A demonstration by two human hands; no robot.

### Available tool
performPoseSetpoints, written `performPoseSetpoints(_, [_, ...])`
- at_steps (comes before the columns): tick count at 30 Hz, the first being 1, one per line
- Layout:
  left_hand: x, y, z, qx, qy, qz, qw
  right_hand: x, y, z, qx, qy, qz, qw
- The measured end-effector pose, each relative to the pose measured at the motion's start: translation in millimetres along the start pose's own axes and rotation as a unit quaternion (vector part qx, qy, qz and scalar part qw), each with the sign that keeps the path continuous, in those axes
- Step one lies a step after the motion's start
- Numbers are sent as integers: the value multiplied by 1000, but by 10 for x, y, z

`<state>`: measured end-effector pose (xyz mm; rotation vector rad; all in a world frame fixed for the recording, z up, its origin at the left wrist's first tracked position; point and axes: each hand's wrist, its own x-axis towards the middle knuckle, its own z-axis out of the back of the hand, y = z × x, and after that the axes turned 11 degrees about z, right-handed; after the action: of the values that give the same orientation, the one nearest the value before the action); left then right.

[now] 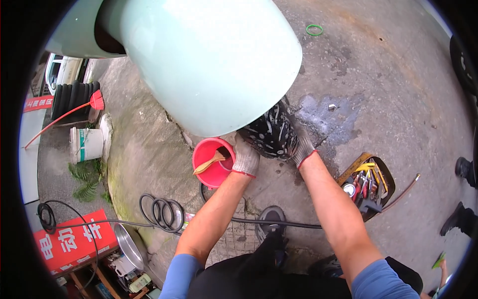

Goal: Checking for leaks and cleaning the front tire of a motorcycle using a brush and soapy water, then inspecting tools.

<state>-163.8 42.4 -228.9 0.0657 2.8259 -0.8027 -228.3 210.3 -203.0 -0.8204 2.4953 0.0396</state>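
Note:
Under a pale mint-green, rounded body panel sits a black tyre, its tread streaked with whitish wet-looking marks. My left hand, in a grey knit glove with a red cuff edge, holds the tyre's left side. On the opposite side my right hand, gloved the same way, grips it too. The fingers of both hands are partly hidden by the tyre. Just left of my left hand stands a red bucket, with a wooden-handled brush resting in it.
A tool box full of hand tools lies to the right. A black hose crosses near my shoe, coiled at left. A wet patch marks the concrete. Beyond are a white bucket, a metal basin and a green ring.

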Motion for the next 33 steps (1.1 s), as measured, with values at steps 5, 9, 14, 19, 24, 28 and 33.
performPoseSetpoints(5, [131,133,693,22,13,101,995,96,-70,70,78,302,-3,950])
performPoseSetpoints(9, [212,230,748,2,-79,91,993,92,-150,-9,-177,244,121,946])
performPoseSetpoints(14, [116,21,-136,170,205,-3,964,-433,-183,-353,-34,-63,-7,997])
performPoseSetpoints(19, [-76,-429,-1329,243,-80,49,965,-1068,-171,-909,-21,8,-47,999])
performPoseSetpoints(24, [-75,-638,-1764,747,-145,37,648,-1392,-84,-1078,-92,-47,1,995])
performPoseSetpoints(28, [-388,-922,-1693,775,-114,48,620,-1586,16,-615,-176,-62,-74,980])
performPoseSetpoints(33, [-771,-1274,-1515,914,-175,53,362,-1759,105,-15,-286,-128,-32,949])
